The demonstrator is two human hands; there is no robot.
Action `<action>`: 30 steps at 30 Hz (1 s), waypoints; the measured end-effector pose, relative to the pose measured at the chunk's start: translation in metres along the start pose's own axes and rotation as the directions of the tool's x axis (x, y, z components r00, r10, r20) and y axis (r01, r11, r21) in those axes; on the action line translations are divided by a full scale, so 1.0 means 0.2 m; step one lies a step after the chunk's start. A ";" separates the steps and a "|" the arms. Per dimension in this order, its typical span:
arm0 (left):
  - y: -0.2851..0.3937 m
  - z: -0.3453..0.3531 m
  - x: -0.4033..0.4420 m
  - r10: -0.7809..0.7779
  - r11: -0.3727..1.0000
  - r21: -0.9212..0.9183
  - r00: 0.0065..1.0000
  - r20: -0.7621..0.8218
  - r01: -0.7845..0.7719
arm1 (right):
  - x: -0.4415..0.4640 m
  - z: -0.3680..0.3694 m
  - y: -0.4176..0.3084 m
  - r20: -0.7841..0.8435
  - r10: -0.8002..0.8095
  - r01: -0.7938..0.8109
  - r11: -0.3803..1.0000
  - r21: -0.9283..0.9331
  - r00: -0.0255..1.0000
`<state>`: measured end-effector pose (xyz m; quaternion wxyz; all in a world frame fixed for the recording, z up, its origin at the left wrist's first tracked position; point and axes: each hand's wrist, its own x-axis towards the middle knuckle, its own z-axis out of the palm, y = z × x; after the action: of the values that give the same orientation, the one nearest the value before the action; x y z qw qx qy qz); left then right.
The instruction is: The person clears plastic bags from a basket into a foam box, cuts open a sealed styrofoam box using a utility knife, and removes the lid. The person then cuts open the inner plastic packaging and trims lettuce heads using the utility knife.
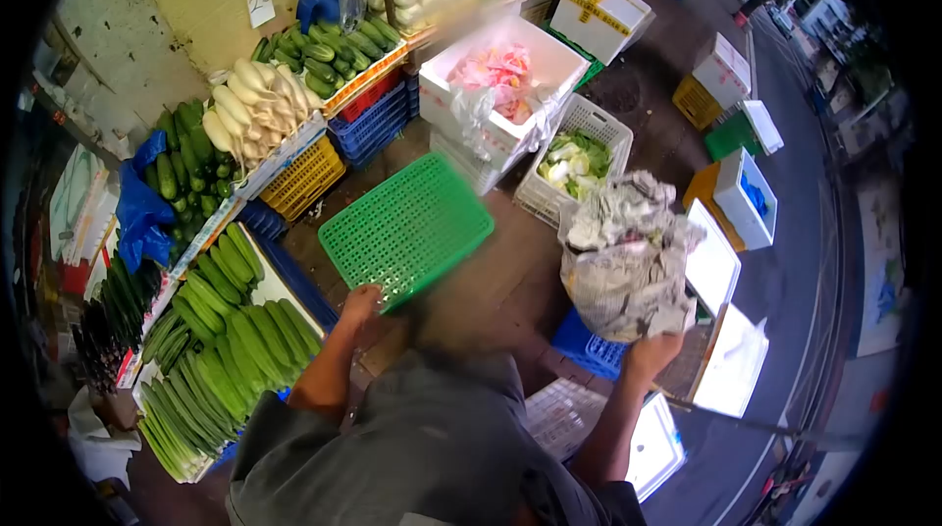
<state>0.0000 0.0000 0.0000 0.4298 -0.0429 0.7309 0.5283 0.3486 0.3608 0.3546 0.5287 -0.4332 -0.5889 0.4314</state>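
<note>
My left hand (pixel 363 302) is closed on the near corner of a green perforated plastic basket (pixel 407 222), which is held tilted above the pavement. In my right hand (pixel 655 354) is the lower edge of a bundle of crumpled newspaper (pixel 628 261); whatever the paper may wrap is hidden. Below the bundle sits a blue plastic crate (pixel 589 341). Just beyond it stands a white crate (pixel 617 120) with leafy green scraps (pixel 572 165) in it. A white foam box (pixel 442 84) beyond the basket contains pink and clear plastic wrapping (pixel 502 75).
Left, racks carry loofahs (pixel 235 349), white radishes (pixel 250 104) and cucumbers (pixel 329 55). Yellow (pixel 304 178) and blue crates (pixel 378 124) support the displays. Foam boxes (pixel 601 16) and lids (pixel 713 256) line the right, beside the road (pixel 800 261).
</note>
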 end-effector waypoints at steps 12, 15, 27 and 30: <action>0.32 0.94 0.05 -0.319 0.935 -0.203 0.940 -0.125 0.291 | 1.33 1.41 1.04 0.777 0.085 0.060 0.986 -0.155 0.623; 0.42 1.12 0.10 -0.360 0.920 -0.231 0.916 -0.177 0.317 | 1.36 1.32 1.37 0.863 0.169 0.184 0.940 -0.286 0.476; 1.52 1.55 1.48 0.100 0.991 -0.045 0.914 -0.393 -0.127 | 1.86 1.56 2.31 0.650 0.475 0.050 0.784 -0.619 0.594; 1.90 1.64 1.73 0.100 0.976 -0.142 0.919 -0.381 -0.165 | 1.94 1.71 2.47 0.707 0.255 0.235 0.823 -0.516 0.659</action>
<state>-0.2223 0.5670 0.0234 0.2414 -0.1293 0.7521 0.5994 0.0089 0.8431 -0.0502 0.0809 -0.3555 -0.8508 0.3785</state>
